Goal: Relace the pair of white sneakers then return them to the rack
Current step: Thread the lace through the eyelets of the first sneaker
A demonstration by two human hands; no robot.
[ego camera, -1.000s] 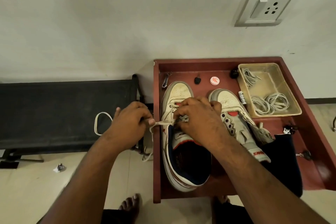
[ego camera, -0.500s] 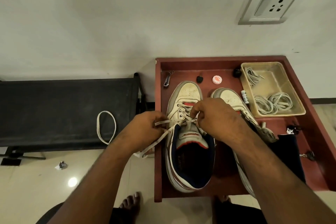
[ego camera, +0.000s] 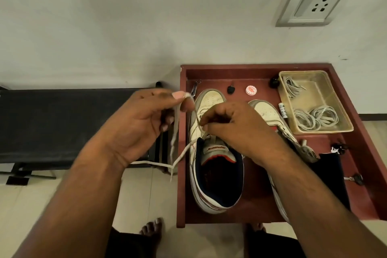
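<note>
Left hand (ego camera: 142, 123) raised, lace (ego camera: 175, 132) dangling below grip

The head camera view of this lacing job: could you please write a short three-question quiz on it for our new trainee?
1. True or false: the left hand pinches the off-white flat shoelace raised above the white leather sneaker with the navy lining.
2. Where do the spare coiled white laces lie? A) in the clear plastic rectangular tray B) on the black bench C) inside the second white sneaker
3. Fill in: the right hand pinches the lace near the sneaker's ____.

Key: 1 true; 2 A; 3 eyelets, just above the tongue.
</note>
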